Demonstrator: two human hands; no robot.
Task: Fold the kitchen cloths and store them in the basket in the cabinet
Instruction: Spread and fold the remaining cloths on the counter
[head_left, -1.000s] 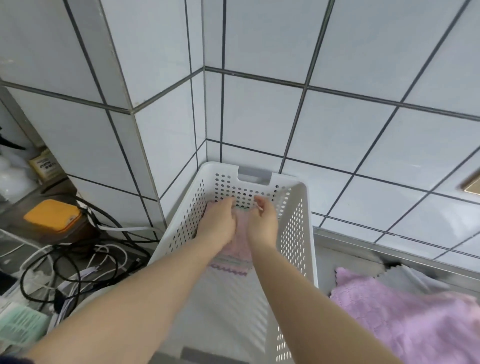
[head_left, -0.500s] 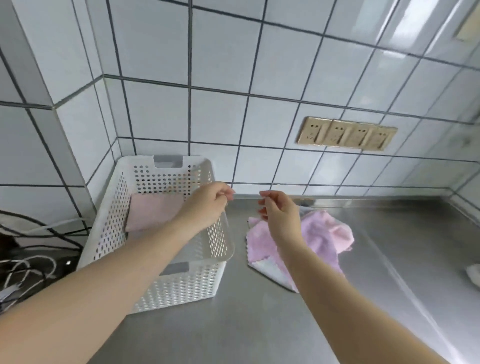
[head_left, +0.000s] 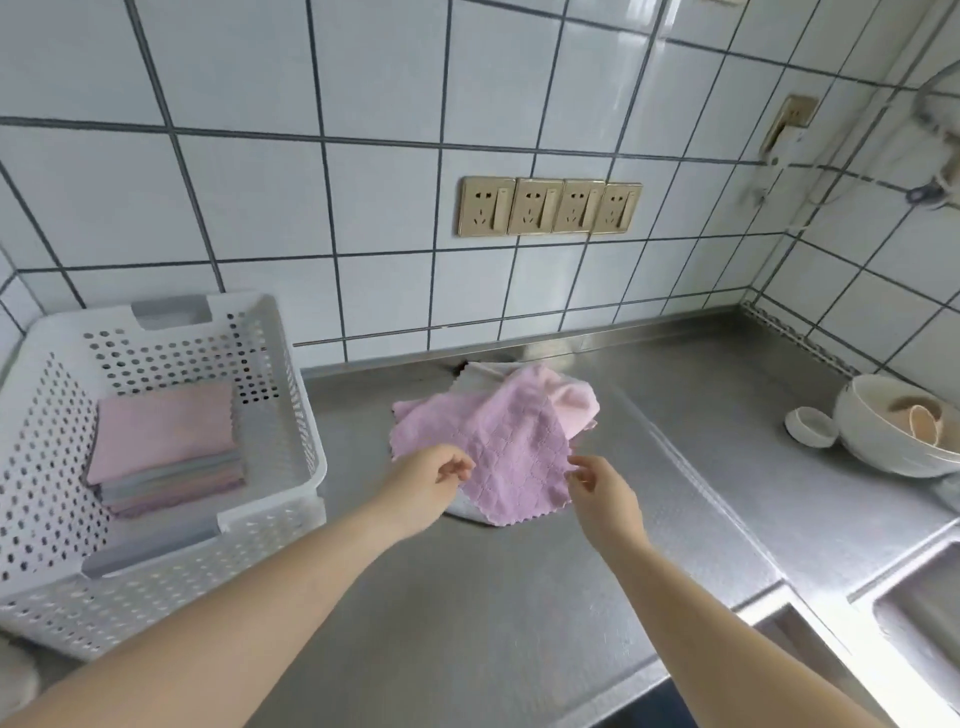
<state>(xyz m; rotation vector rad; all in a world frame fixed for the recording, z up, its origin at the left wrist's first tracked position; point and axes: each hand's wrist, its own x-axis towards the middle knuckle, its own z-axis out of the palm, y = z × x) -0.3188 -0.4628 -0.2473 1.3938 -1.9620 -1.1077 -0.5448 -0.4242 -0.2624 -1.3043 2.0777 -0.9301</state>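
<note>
Hands, left (head_left: 428, 480) and right (head_left: 602, 493), moved off the basket (head_left: 291, 364) at frame left, now loosely curled, empty, reaching for the next purple cloth (head_left: 498, 447).

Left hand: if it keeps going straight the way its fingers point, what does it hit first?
Probably the purple cloth: the left hand points forward-right at its near-left edge, seemingly almost touching it; depth is unclear.

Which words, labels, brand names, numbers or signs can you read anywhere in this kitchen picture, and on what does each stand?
No readable text shows anywhere.
Wall sockets: only slots and switches, no lettering visible.
White basket: no label.
Folded cloths and purple cloth: woven pattern only, no tag.
White bowl: no mark.
White plug in the far socket: too blurred to tell.
</note>
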